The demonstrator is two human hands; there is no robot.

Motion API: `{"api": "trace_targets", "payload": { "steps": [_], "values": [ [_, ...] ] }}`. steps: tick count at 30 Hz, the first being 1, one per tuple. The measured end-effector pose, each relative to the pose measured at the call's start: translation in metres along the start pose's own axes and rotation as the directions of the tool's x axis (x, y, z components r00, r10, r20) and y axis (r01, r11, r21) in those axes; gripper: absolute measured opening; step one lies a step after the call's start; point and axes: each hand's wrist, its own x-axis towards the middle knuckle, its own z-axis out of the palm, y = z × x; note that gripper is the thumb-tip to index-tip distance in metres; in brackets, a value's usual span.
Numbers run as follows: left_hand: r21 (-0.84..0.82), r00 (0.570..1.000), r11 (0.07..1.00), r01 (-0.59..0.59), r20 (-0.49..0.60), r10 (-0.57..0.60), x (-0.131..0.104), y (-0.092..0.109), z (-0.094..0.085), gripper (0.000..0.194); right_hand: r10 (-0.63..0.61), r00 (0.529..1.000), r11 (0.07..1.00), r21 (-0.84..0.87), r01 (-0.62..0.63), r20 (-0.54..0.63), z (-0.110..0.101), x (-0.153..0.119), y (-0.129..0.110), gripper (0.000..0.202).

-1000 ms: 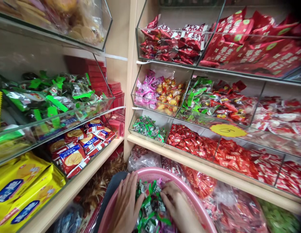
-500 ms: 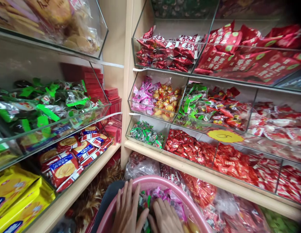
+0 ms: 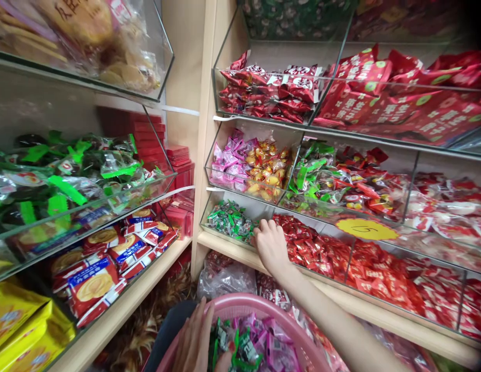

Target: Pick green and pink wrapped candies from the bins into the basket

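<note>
A pink plastic basket (image 3: pixel 279 309) sits low in the view and holds green-wrapped candies (image 3: pixel 246 346) and pink-purple ones (image 3: pixel 275 343). My left hand (image 3: pixel 197 336) rests at the basket's left side, fingers extended, over the candies' edge. My right hand (image 3: pixel 270 245) is up at the lowest shelf row, fingers curled over the front edge between the bin of small green candies (image 3: pixel 230 217) and the bin of red candies (image 3: pixel 302 240). Whether anything is between its fingertips is hidden.
Clear-fronted bins of red packets (image 3: pixel 271 88) and mixed candies (image 3: pixel 352 173) rise above. At left are green-tabbed packets (image 3: pixel 70 170), biscuit packs (image 3: pixel 93 281) and yellow packages (image 3: pixel 34 330). A wooden shelf edge (image 3: pixel 225 249) runs above the basket.
My right hand has left the basket and moved up to the lowest shelf bins. My left hand stays at the basket, slightly lower and further left. The view has shifted slightly.
</note>
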Motion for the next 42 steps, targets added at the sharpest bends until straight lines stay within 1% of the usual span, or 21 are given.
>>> {"api": "trace_targets", "payload": {
  "steps": [3,7,9,11,13,15,16,17,18,19,20,22,24,28,30,32,34,36,37,39,42],
  "values": [
    [-0.08,0.999,0.996,0.04,-0.018,-0.041,0.007,-0.003,-0.004,0.061,-0.017,0.998,1.0,0.002,0.017,0.06,0.015,0.014,-0.003,0.022],
    [-0.231,0.994,0.967,0.108,0.0,-0.111,0.023,-0.001,-0.016,0.054,-0.002,0.999,1.0,0.014,0.002,0.051,0.021,0.014,-0.002,0.022],
    [-0.345,0.981,0.919,0.193,0.042,-0.19,0.034,0.001,-0.022,0.049,0.01,0.999,0.999,0.03,-0.011,0.034,0.018,0.01,0.001,0.021],
    [-0.495,0.942,0.803,0.333,0.147,-0.301,0.05,0.004,-0.026,0.045,0.019,1.0,0.995,0.099,-0.018,-0.014,0.011,0.002,0.004,0.021],
    [-0.639,0.854,0.569,0.517,0.339,-0.396,0.071,0.009,-0.028,0.044,0.002,0.993,0.978,0.209,0.023,-0.12,0.003,-0.011,0.002,0.021],
    [-0.722,0.728,0.197,0.663,0.562,-0.393,0.096,0.016,-0.028,0.046,-0.07,0.964,0.944,0.295,0.147,-0.257,-0.004,-0.03,-0.005,0.022],
    [-0.729,0.679,-0.013,0.684,0.644,-0.353,0.109,0.021,-0.029,0.048,-0.127,0.939,0.921,0.314,0.231,-0.32,-0.007,-0.04,-0.009,0.025],
    [-0.703,0.653,-0.196,0.683,0.709,-0.267,0.121,0.027,-0.03,0.05,-0.189,0.91,0.892,0.322,0.316,-0.37,-0.009,-0.05,-0.015,0.028],
    [-0.661,0.641,-0.32,0.679,0.746,-0.18,0.132,0.032,-0.031,0.051,-0.246,0.879,0.862,0.322,0.391,-0.409,-0.011,-0.058,-0.02,0.031],
    [-0.633,0.64,-0.39,0.669,0.757,-0.132,0.141,0.038,-0.033,0.049,-0.291,0.845,0.832,0.318,0.455,-0.449,-0.011,-0.065,-0.024,0.033],
    [-0.623,0.641,-0.42,0.66,0.758,-0.117,0.147,0.042,-0.034,0.046,-0.318,0.808,0.804,0.31,0.507,-0.495,-0.011,-0.071,-0.028,0.034],
    [-0.645,0.645,-0.418,0.64,0.746,-0.165,0.153,0.049,-0.037,0.04,-0.326,0.742,0.77,0.291,0.568,-0.586,-0.01,-0.077,-0.033,0.033],
    [-0.667,0.644,-0.403,0.627,0.735,-0.214,0.152,0.053,-0.038,0.037,-0.313,0.696,0.75,0.281,0.598,-0.646,-0.009,-0.079,-0.033,0.03],
    [-0.669,0.639,-0.409,0.621,0.734,-0.23,0.148,0.052,-0.037,0.035,-0.317,0.672,0.711,0.301,0.636,-0.67,-0.007,-0.082,-0.03,0.034],
    [-0.657,0.633,-0.415,0.63,0.743,-0.217,0.148,0.05,-0.037,0.035,-0.295,0.686,0.695,0.343,0.632,-0.666,-0.005,-0.083,-0.03,0.03],
    [-0.64,0.636,-0.424,0.641,0.752,-0.174,0.147,0.047,-0.038,0.038,-0.193,0.754,0.681,0.467,0.564,-0.628,-0.005,-0.082,-0.03,0.021],
    [-0.648,0.664,-0.42,0.635,0.736,-0.132,0.145,0.044,-0.037,0.041,-0.01,0.857,0.6,0.682,0.418,-0.516,-0.006,-0.079,-0.03,0.016],
    [-0.691,0.698,-0.367,0.623,0.703,-0.139,0.141,0.04,-0.036,0.04,0.168,0.936,0.398,0.89,0.223,-0.31,-0.01,-0.073,-0.029,0.008],
    [-0.718,0.71,-0.313,0.622,0.685,-0.161,0.139,0.038,-0.034,0.038,0.221,0.958,0.278,0.953,0.12,-0.185,-0.013,-0.069,-0.028,0.007],
    [-0.757,0.727,-0.154,0.635,0.653,-0.214,0.134,0.035,-0.032,0.031,0.268,0.963,0.073,0.996,-0.057,0.036,-0.016,-0.063,-0.026,0.014],
    [-0.768,0.768,0.126,0.628,0.586,-0.259,0.13,0.033,-0.03,0.025,0.25,0.942,-0.087,0.974,-0.208,0.223,-0.018,-0.057,-0.021,0.024]
  ]
}}
